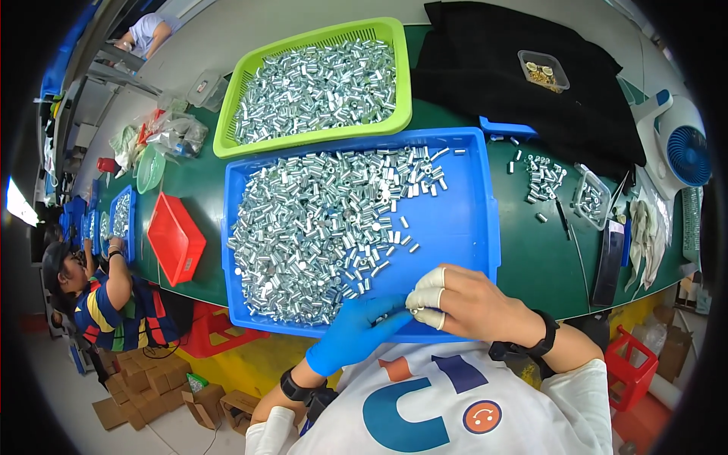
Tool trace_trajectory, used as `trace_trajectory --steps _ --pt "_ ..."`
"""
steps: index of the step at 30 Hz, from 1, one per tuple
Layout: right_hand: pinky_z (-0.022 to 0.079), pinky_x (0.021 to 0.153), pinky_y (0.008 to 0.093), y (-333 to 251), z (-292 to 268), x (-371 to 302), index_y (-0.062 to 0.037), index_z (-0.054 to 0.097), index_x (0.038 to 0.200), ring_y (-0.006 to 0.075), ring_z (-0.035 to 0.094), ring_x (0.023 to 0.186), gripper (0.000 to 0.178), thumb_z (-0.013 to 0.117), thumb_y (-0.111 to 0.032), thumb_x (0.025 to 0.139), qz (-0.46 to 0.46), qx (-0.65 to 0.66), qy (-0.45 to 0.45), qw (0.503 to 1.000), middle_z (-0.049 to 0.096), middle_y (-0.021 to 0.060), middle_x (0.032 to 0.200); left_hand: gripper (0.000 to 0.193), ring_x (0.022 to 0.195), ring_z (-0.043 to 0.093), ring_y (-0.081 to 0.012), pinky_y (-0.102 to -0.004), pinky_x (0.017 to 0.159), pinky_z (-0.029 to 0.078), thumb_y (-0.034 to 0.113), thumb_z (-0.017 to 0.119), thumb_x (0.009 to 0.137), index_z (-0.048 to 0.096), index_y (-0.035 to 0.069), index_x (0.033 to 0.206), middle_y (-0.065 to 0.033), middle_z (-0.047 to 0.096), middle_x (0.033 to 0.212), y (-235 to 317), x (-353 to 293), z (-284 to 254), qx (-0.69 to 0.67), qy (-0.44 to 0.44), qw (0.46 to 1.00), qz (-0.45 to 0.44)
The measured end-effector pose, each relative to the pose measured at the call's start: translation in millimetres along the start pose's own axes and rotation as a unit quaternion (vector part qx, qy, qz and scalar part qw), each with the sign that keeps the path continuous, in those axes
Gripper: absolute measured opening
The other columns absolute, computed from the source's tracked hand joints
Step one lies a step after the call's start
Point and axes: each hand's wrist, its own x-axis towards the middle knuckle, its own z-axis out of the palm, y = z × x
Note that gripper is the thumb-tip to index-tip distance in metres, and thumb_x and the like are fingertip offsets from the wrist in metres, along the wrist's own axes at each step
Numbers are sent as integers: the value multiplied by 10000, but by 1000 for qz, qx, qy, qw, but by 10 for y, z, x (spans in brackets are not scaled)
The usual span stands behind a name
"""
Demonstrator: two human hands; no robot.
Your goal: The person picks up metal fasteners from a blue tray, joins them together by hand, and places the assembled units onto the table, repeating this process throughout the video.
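Note:
Over the near edge of a blue tray (462, 227), my two hands meet fingertip to fingertip. My left hand (360, 330), in a blue glove, is closed in a pinch. My right hand (478, 303) is bare apart from pale finger cots, its fingers curled together. Between the fingertips a bit of a small metal sleeve (414, 309) shows; the fingers hide most of it. A heap of loose silver metal sleeves (303, 235) fills the left and middle of the tray, with a few scattered towards its bare right side.
Beyond the tray stands a green basket (404, 83) full of similar sleeves. A red bin (177, 239) is at left. To the right lie loose sleeves (544, 178), a clear container (591, 197), a black cloth (485, 68) and a fan (686, 148). A co-worker (114, 303) sits far left.

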Motion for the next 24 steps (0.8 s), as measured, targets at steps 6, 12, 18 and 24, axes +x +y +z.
trace_trajectory --steps 6,12,18,24 --pt "512 634 309 -5 37 -26 -80 637 936 225 609 748 248 742 -53 712 -5 -30 3 1000 606 57 861 334 641 532 -95 -250 582 446 176 614 884 580 34 1184 -47 602 777 6 -29 65 -148 7 987 -68" --pt "515 643 316 -72 9 136 -69 634 925 242 608 752 232 741 -77 720 -5 -38 2 999 602 63 855 338 634 536 -98 -234 593 454 173 595 900 564 15 1197 -42 597 778 -121 94 69 -290 50 951 -94" --pt "506 677 366 307 -132 401 -43 615 953 288 597 789 215 686 -88 756 -10 -169 -37 985 594 102 851 209 608 535 -95 -217 545 435 136 591 876 620 43 1061 11 560 697 -229 133 -37 -389 75 917 -56" --pt "495 676 399 429 -129 411 -14 583 906 310 585 780 160 617 -37 752 29 -249 -146 957 565 126 808 175 579 559 -156 -283 496 434 172 592 864 651 106 1015 -22 556 632 147 641 -344 108 199 972 69"
